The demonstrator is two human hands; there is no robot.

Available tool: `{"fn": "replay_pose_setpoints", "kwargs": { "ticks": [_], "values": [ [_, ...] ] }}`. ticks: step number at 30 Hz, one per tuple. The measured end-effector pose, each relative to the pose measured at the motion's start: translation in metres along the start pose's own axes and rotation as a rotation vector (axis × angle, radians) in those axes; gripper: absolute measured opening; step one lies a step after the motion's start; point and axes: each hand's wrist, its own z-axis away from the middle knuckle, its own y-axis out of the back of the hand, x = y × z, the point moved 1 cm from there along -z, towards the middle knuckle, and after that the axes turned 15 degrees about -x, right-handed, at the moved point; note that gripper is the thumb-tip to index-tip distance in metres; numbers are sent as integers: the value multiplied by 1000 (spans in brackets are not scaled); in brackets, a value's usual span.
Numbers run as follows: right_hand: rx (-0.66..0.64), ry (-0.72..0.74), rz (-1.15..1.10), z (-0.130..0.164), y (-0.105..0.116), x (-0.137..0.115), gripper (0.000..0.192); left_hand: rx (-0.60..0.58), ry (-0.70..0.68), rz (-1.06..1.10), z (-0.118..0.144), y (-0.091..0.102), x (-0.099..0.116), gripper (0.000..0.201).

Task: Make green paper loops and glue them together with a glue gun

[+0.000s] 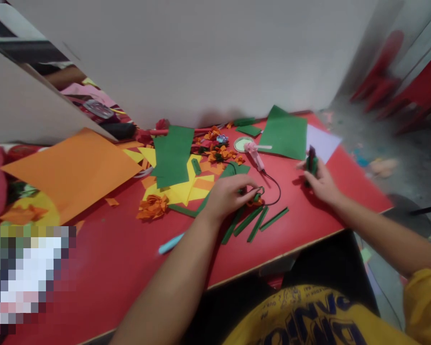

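My left hand (233, 191) is closed in a pinch over the middle of the red table (125, 268). A small folded green paper piece (260, 190) shows at its fingertips, with a bit of orange just beneath. My right hand (321, 182) is raised near the table's right end, its fingers wrapped round a small dark green object with a dark top (311, 165); its kind cannot be made out. Several green paper strips (257, 224) lie below my left hand. Beyond it, a pink glue gun (255, 155) lies with its nozzle by a round pale dish (241, 144).
Green paper sheets (285, 133), a large orange sheet (73, 172) and yellow paper pieces (172, 192) cover the back. Orange paper flowers (153, 207) lie among them. A light blue pen-like stick (171, 243) is by my left forearm. Red chairs (418, 91) stand right.
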Motion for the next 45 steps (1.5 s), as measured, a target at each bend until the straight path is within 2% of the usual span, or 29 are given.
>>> {"fn": "replay_pose_setpoints", "kwargs": {
  "ticks": [5,8,10,14,16,18,20,22,24,27,30,33,36,39,43,45],
  "values": [
    [-117,-82,-37,10,-1,15,51,13,-3,-8,0,0,-1,15],
    [-139,-130,-15,3,10,15,57,5,-11,-17,-1,0,0,15],
    [-103,-190,78,-1,26,12,63,2,-21,-21,-1,1,1,15],
    [-80,-211,484,-1,73,6,44,32,-40,-38,-1,1,1,14],
    [-151,-214,582,3,92,3,41,59,-38,-57,-1,0,0,11],
    [-235,-195,673,5,101,-2,36,85,-56,-98,-1,0,-1,12],
    [-238,-145,790,2,98,-8,29,99,-93,-161,-1,0,-1,13],
    [-159,-84,865,-7,83,-17,28,111,-120,-222,-1,0,0,12],
    [-115,-31,838,-23,62,-24,28,123,-133,-249,-1,1,2,12],
    [-173,2,795,-53,30,-31,24,131,-158,-248,-2,3,3,12],
    [-166,7,786,-77,10,-34,22,119,-184,-262,-2,4,3,11],
    [-129,2,793,-95,8,-31,22,96,-147,-252,1,2,-1,12],
    [-110,-93,871,-115,18,-20,24,95,3,-259,5,-1,-9,13],
    [-79,-171,960,-133,28,-7,38,96,152,-314,8,-1,-15,17],
    [-204,-220,1087,-133,20,0,67,78,235,-304,7,3,-12,16],
    [-235,-219,1191,-128,9,-2,64,65,253,-273,6,5,-6,19]
  ]
}}
